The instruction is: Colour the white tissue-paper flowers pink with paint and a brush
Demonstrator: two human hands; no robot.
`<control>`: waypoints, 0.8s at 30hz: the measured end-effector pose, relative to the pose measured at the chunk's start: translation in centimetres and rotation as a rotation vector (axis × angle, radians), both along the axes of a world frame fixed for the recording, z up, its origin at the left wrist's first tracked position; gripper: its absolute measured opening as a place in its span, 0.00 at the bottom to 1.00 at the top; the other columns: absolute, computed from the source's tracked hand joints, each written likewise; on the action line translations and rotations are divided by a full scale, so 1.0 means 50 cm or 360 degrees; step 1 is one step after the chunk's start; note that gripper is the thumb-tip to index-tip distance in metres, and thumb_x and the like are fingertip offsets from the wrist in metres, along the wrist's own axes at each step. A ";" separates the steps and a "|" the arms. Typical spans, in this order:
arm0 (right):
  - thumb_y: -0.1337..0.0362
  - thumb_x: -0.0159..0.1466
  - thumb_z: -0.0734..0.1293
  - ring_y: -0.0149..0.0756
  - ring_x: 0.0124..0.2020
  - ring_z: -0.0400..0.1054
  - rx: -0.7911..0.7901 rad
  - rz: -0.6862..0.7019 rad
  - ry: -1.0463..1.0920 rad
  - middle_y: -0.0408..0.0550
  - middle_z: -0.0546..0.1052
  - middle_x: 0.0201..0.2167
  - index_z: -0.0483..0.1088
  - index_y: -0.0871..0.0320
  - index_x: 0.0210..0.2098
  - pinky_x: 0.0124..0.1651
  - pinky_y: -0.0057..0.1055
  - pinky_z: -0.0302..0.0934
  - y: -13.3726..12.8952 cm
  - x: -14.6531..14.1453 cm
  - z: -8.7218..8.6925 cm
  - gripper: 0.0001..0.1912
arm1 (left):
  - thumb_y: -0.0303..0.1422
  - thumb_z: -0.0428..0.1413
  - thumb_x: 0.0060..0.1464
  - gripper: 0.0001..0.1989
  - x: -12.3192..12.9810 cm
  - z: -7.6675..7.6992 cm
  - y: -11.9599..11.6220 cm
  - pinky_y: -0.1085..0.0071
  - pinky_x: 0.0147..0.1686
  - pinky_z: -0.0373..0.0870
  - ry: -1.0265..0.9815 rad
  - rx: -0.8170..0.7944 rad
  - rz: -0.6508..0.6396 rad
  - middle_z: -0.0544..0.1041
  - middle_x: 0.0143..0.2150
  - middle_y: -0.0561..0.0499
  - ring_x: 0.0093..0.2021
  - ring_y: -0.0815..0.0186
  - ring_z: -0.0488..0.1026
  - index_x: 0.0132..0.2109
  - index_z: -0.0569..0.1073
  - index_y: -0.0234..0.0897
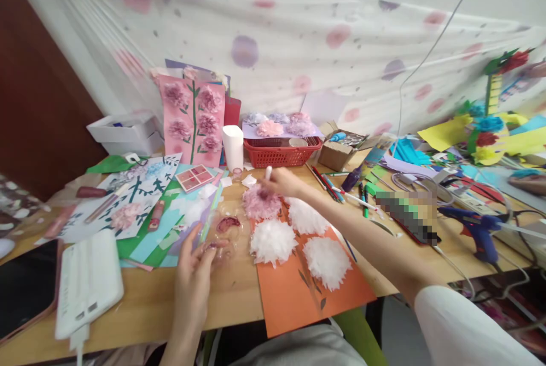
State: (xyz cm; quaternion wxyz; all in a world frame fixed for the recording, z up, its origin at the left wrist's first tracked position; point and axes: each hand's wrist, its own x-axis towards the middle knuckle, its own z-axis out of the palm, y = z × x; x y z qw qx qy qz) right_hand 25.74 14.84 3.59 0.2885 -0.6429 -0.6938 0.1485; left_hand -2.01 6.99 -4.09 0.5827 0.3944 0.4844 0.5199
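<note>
My right hand [285, 182] grips a brush with a white handle [268, 173], its dark bristles over a pink-tinted paper flower [260, 204]. That flower and several white paper flowers [273, 241] lie on an orange sheet [284, 295] with dark painted leaves. At the left, my left hand [198, 258] has its fingers around the edge of a clear plastic container [232, 244] with dark pink colour [228, 224] in it.
Behind stand a pink flower card [194, 121], a white cup [233, 149] and a red basket [277, 153]. Pens [327, 184], a blue glue gun [478, 232] and cables are at right. A power bank [89, 283] and phone [29, 283] lie at left.
</note>
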 end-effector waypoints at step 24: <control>0.57 0.69 0.67 0.42 0.49 0.72 -0.0535 -0.0353 0.0569 0.53 0.73 0.54 0.68 0.59 0.56 0.50 0.45 0.71 0.012 0.013 -0.036 0.19 | 0.45 0.60 0.51 0.37 0.009 -0.018 -0.018 0.65 0.37 0.74 0.0318 0.0112 -0.0438 0.82 0.37 0.47 0.33 0.61 0.77 0.65 0.61 0.38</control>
